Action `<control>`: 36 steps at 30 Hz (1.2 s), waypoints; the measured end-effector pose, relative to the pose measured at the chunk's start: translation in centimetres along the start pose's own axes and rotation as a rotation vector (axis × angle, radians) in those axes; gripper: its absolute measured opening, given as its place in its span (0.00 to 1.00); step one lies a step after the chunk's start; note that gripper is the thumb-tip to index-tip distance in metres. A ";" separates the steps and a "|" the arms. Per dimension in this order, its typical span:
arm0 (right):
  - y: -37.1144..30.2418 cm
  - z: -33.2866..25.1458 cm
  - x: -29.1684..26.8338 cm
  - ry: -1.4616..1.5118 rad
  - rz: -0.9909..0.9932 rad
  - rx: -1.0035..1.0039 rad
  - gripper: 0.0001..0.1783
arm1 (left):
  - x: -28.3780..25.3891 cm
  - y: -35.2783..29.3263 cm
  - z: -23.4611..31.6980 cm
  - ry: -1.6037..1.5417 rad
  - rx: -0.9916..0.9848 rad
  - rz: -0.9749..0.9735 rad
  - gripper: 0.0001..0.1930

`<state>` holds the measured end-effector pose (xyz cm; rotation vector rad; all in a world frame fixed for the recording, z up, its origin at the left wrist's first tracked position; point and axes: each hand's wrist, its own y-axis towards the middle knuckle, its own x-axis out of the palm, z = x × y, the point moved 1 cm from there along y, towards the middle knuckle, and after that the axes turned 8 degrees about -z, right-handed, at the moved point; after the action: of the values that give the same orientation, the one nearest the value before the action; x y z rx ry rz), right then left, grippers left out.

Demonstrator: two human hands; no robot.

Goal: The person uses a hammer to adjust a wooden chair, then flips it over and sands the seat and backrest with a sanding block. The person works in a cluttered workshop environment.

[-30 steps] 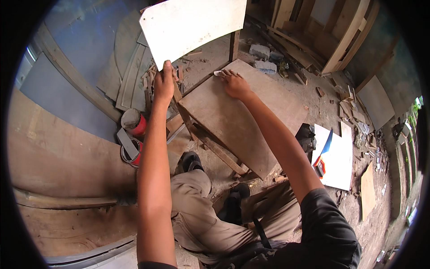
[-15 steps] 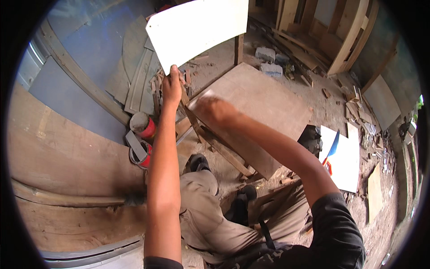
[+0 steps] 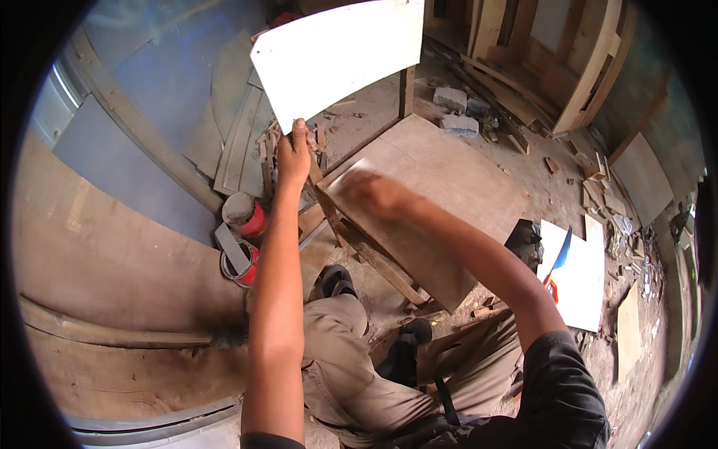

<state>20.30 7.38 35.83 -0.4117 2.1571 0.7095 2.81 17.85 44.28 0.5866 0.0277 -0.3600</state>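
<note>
A chair-like wooden frame stands in front of me, with a flat brown plywood seat (image 3: 449,176) and a curved white backrest panel (image 3: 340,63). My left hand (image 3: 295,153) is closed round the wooden post at the panel's lower near corner, thumb up against the white panel. Over the seat's left corner, my right hand (image 3: 378,194) is closed on a small whitish piece (image 3: 350,173). Motion smears that piece and the fingers, so its kind cannot be told. Below the seat's near edge runs a wooden rail (image 3: 381,262).
To the left stand two red cans (image 3: 247,215), one with a flat grey strip leaning in it. At right, a handsaw (image 3: 559,258) with a blue blade lies on a white board (image 3: 583,292) beside a black bag (image 3: 525,241). Concrete blocks (image 3: 458,125) and wood scraps litter the floor.
The whole view has shifted slightly, so things sit a little lower and farther right. My right hand has moved slightly rightward over the seat; my left hand keeps its grip on the post.
</note>
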 end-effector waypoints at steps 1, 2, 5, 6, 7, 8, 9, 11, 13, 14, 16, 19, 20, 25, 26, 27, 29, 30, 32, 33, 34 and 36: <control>0.0 -2.5 1.7 -0.295 0.060 -0.142 0.20 | -0.8 0.0 -0.1 0.042 0.010 -0.010 0.30; 0.7 -3.1 1.8 -0.198 0.067 -0.117 0.20 | -1.2 0.0 -0.4 0.071 0.012 0.001 0.30; -0.1 3.5 -1.4 -0.170 -0.059 0.411 0.19 | 0.5 0.4 -0.2 0.021 -0.007 -0.011 0.31; 1.1 1.1 -1.5 -0.020 -0.102 0.486 0.19 | -0.7 -0.2 -0.5 0.060 -0.019 0.002 0.32; 1.5 -1.7 -3.3 0.099 -0.120 0.585 0.19 | -0.6 -0.1 -0.5 0.060 -0.020 0.009 0.32; 1.1 0.6 -1.1 0.194 -0.081 0.359 0.20 | -0.6 -0.1 -0.5 0.061 -0.020 0.016 0.32; 0.2 1.9 -0.9 0.261 -0.039 0.145 0.20 | 0.4 0.4 -0.4 0.039 -0.011 0.018 0.33; 1.0 -3.2 1.2 -0.210 -0.069 -0.140 0.19 | -2.2 -0.3 -0.9 0.141 -0.029 0.030 0.34; 0.1 4.0 -1.4 0.144 -0.157 0.144 0.20 | -0.8 0.3 -1.2 0.134 -0.024 0.000 0.34; -0.1 5.9 -3.7 -0.100 -0.200 0.190 0.21 | -1.5 0.0 -1.2 0.145 -0.033 0.002 0.34; -3.7 11.1 -9.0 0.030 -0.031 0.427 0.25 | -0.8 0.0 -0.4 0.142 -0.029 -0.007 0.34; -9.0 13.8 -12.7 -0.488 0.063 0.519 0.21 | 0.1 0.0 0.0 0.095 -0.042 -0.053 0.35; -8.8 14.0 -12.6 -0.594 0.010 0.545 0.22 | -0.5 0.2 -0.4 0.108 -0.051 -0.061 0.35; -2.8 2.9 -4.9 -0.145 -0.017 0.164 0.18 | -2.1 0.1 -0.2 0.149 -0.058 -0.041 0.33; -2.0 0.3 -2.9 -0.049 -0.061 0.120 0.20 | -1.7 0.2 -0.2 0.122 -0.054 -0.047 0.33; -1.6 -3.7 -1.3 -0.115 -0.077 0.000 0.20 | -2.0 0.1 -0.7 0.097 -0.058 -0.050 0.32; -3.6 -5.2 1.6 -0.282 0.034 -0.097 0.21 | -1.5 0.8 -1.1 0.069 -0.062 -0.076 0.32; -4.4 -4.9 0.7 -0.199 -0.015 -0.099 0.21 | -2.0 0.8 -1.4 0.042 -0.080 -0.079 0.31; -6.9 -1.8 -3.5 -0.170 -0.008 -0.050 0.18 | -2.5 0.7 -1.5 0.007 -0.105 -0.073 0.31; -8.1 -2.6 -7.0 -0.089 -0.131 0.285 0.18 | -3.4 0.1 -1.4 0.028 -0.117 -0.055 0.31; -11.5 1.3 -9.3 0.067 0.075 0.397 0.17 | -1.5 0.6 -0.9 0.007 -0.112 -0.070 0.31; -15.5 4.8 -12.4 -0.436 0.201 0.488 0.19 | 0.0 1.2 -1.1 -0.015 -0.084 -0.079 0.31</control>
<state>38.74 -1.24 37.65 0.2048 1.8779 0.3157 3.30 19.39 44.04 0.5007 0.0512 -0.4382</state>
